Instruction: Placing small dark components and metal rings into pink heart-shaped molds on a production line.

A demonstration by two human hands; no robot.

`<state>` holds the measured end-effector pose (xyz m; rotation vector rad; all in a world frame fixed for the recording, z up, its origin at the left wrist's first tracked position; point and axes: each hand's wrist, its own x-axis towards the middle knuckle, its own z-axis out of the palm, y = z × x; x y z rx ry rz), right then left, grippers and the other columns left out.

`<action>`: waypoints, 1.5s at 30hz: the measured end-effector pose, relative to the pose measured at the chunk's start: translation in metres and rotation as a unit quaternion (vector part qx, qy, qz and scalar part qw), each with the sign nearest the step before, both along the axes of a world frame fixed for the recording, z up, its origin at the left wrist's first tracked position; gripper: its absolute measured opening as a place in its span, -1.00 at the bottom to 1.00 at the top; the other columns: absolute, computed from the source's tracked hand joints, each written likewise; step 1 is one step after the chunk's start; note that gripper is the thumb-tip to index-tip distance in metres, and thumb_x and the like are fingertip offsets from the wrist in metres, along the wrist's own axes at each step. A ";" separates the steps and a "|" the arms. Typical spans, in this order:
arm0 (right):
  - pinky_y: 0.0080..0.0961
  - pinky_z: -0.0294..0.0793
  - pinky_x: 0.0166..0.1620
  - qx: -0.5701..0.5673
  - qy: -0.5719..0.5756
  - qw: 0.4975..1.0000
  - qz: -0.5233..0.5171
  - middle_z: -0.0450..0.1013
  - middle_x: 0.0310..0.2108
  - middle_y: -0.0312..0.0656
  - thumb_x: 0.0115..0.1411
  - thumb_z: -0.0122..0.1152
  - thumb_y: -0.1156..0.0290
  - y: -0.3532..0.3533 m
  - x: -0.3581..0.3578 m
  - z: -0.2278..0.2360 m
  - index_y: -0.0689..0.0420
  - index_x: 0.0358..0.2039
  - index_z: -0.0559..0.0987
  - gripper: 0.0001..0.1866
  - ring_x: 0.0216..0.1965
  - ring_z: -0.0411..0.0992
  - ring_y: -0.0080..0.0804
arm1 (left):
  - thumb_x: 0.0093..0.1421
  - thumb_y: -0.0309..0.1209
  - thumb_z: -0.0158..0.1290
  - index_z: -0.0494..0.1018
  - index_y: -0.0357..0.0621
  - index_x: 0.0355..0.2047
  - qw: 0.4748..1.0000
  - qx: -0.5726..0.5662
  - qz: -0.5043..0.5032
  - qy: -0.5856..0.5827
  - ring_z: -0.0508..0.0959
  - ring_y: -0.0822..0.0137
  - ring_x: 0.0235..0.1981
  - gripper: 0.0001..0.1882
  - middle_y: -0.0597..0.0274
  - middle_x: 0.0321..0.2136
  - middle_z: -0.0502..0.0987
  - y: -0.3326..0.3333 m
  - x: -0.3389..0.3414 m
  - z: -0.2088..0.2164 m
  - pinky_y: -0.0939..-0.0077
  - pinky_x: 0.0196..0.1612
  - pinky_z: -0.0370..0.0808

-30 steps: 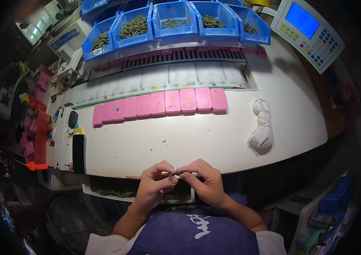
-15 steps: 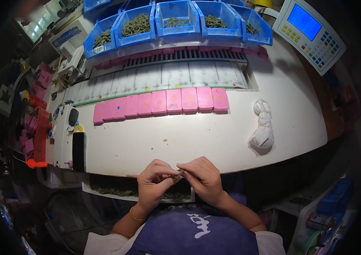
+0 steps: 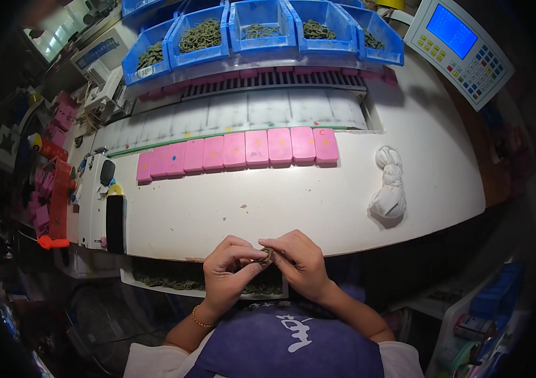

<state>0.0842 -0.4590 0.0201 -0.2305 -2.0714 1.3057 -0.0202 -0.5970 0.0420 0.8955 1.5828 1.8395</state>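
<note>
My left hand [image 3: 230, 271] and my right hand [image 3: 297, 261] meet at the near edge of the white workbench [image 3: 230, 208]. Between the fingertips of both hands sits a small dark greenish part [image 3: 267, 256], pinched from both sides. The hands hover over a shallow white tray [image 3: 154, 286] of similar dark green parts under the bench edge. A thin gold bracelet circles my left wrist.
A row of several pink boxes [image 3: 243, 149] lies across the bench middle. Blue bins [image 3: 262, 25] of green parts line the back. A knotted white cloth [image 3: 389, 189] sits at right, a keypad controller with blue screen [image 3: 460, 44] at far right, a black device [image 3: 115, 223] at left.
My hands have drawn closer together around the small part; the fingers have shifted slightly while working it. Nothing else on the bench has moved.
</note>
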 end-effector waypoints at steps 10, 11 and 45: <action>-0.48 0.38 -0.37 -0.014 -0.002 1.000 0.004 0.45 -0.50 -0.24 0.06 0.27 0.68 -0.001 -0.001 -0.001 0.16 -0.13 0.65 -0.68 -0.44 0.38 -0.39 | 0.12 -0.71 0.20 0.56 -0.33 -0.25 1.000 -0.005 -0.001 0.000 0.56 0.46 -0.25 -0.83 0.21 -0.26 0.46 0.000 -0.001 -0.001 0.63 -0.17 0.52; -0.49 0.38 -0.37 -0.015 -0.001 1.000 0.005 0.45 -0.50 -0.24 0.06 0.28 0.68 -0.001 -0.001 -0.001 0.16 -0.13 0.65 -0.68 -0.45 0.38 -0.39 | 0.12 -0.71 0.20 0.56 -0.33 -0.25 1.000 -0.004 -0.001 -0.001 0.56 0.46 -0.25 -0.83 0.21 -0.26 0.46 0.000 -0.001 0.000 0.63 -0.17 0.52; -0.19 0.21 0.25 0.213 -0.366 0.906 0.015 0.26 0.17 0.12 -0.13 0.49 0.27 0.195 -0.030 0.032 0.14 0.27 0.29 -0.08 0.22 0.20 0.01 | 0.30 -0.44 0.08 0.56 -0.34 -0.16 0.958 -0.163 -0.021 -0.234 0.43 0.57 -0.50 -0.80 0.25 -0.37 0.58 0.018 -0.025 -0.009 0.63 -0.41 0.42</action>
